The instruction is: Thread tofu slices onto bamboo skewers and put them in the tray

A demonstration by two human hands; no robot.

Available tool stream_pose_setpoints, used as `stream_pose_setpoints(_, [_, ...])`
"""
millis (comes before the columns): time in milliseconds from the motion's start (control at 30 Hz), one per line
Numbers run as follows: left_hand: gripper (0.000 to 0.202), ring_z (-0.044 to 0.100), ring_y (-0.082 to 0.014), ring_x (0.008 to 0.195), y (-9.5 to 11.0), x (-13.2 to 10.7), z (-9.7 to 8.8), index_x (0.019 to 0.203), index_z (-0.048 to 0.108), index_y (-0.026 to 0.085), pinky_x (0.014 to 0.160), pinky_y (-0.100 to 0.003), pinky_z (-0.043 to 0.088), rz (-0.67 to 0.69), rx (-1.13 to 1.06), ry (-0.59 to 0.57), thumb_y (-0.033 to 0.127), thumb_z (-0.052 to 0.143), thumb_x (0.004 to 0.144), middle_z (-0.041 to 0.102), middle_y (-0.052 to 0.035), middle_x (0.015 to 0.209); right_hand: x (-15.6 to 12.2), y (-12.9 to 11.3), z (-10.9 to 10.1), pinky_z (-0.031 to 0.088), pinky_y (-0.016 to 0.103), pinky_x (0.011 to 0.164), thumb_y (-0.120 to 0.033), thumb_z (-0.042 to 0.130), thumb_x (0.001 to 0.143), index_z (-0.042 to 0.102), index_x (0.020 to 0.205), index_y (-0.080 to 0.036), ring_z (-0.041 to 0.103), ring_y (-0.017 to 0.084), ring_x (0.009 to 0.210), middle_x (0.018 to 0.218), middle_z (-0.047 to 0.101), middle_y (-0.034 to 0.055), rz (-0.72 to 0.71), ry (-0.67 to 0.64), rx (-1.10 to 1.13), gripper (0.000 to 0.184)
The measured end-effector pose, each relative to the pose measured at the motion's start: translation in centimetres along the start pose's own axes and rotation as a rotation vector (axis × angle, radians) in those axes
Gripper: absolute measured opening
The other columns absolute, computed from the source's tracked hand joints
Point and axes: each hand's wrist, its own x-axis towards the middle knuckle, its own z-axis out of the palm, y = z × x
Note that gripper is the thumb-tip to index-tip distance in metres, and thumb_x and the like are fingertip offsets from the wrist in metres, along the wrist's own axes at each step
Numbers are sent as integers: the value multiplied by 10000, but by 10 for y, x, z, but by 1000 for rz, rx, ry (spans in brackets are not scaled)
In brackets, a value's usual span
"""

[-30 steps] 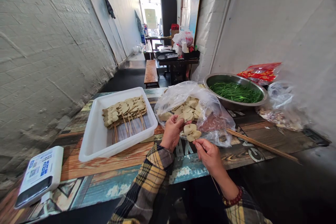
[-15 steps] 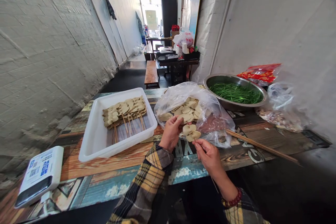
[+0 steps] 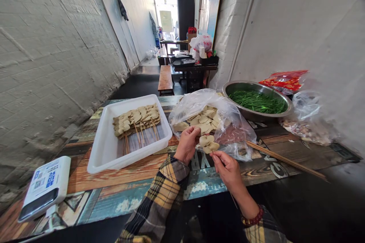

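Observation:
In my right hand (image 3: 228,169) is a thin wooden skewer (image 3: 234,199), pinched just below several beige, flat slices (image 3: 208,144) threaded on its upper end. Its lower part runs down beneath the wrist. My left hand (image 3: 186,145) is closed in a pinch just left of and above those slices, with a loose slice (image 3: 203,128) at its fingertips. Behind both hands lies an open clear plastic bag (image 3: 236,112) full of similar slices (image 3: 210,115). To the left, a white plastic tray (image 3: 102,155) holds finished-looking rows of skewered slices (image 3: 137,117), sticks pointing toward me.
A bundle of bare skewers (image 3: 288,159) lies at the right. Behind it stand a metal bowl (image 3: 256,117) of green stalks and clear bags (image 3: 308,121) by the wall. A white payment device (image 3: 44,188) sits at the table's left. A bench (image 3: 165,78) stands beyond.
The view has shifted slightly, so everything sits a little farther right. Both hands keep almost the same pose around the skewer and slices.

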Motion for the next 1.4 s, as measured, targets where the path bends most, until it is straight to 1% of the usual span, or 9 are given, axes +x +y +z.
stream_pose_setpoints(167, [296,623,-151,577,1,0,0,713,617,155,537,-235,443,-11,-6,-4,373,790,610,650,-16,629,0,-3,-1,387,239,493,-383,487,919,684,897,-170,497,128,437,481,494,-42,-10,-10,10,291])
stream_pose_setpoints(267, [291,613,-136,564,1,0,-1,705,619,149,543,-228,442,-7,-19,11,365,790,610,658,-18,640,0,-5,0,389,238,490,-382,499,909,686,875,-170,493,127,437,485,494,-40,-12,2,9,285])
stream_pose_setpoints(433, [291,604,-136,554,-1,2,-2,712,622,149,528,-226,438,-6,-19,8,362,791,608,652,-12,629,-1,-7,0,399,238,495,-398,492,914,688,896,-168,497,128,441,497,508,-36,-2,-3,9,303])
stream_pose_setpoints(533, [277,572,-118,517,-2,2,-1,702,616,148,508,-220,430,0,0,-1,355,780,620,637,-3,609,-1,-7,0,402,237,497,-398,486,919,689,890,-167,496,126,442,492,503,-38,-12,-7,1,309])
stream_pose_setpoints(700, [273,519,-85,488,-2,1,-1,652,600,142,475,-195,382,3,6,5,340,784,618,600,17,577,1,-6,-1,403,234,508,-383,487,920,689,900,-158,501,122,444,499,511,-39,-33,5,-11,303])
stream_pose_setpoints(867, [255,548,-100,528,-2,3,-2,712,640,135,528,-212,418,-16,-42,28,315,786,606,638,1,621,0,-5,0,394,232,497,-390,490,919,693,902,-157,488,120,441,491,487,-45,-40,-7,-6,310])
stream_pose_setpoints(1133, [253,570,-113,556,-2,5,-4,711,645,135,571,-230,436,10,-62,55,310,792,604,649,-8,632,0,-3,0,397,236,488,-397,505,904,706,910,-143,508,125,441,514,541,-24,-30,-2,3,324])
stream_pose_setpoints(1267, [258,559,-102,560,-2,4,-3,680,632,136,570,-222,414,10,-68,44,313,796,590,635,3,620,0,-4,1,399,237,486,-401,512,898,713,898,-147,505,124,436,515,549,-21,-29,10,1,324])
stream_pose_setpoints(1400, [270,521,-91,536,-4,4,-2,671,625,133,533,-214,370,-7,-46,38,326,792,584,613,9,607,0,-3,1,399,235,489,-399,515,898,715,901,-154,515,127,464,549,576,-7,-39,11,-2,316])
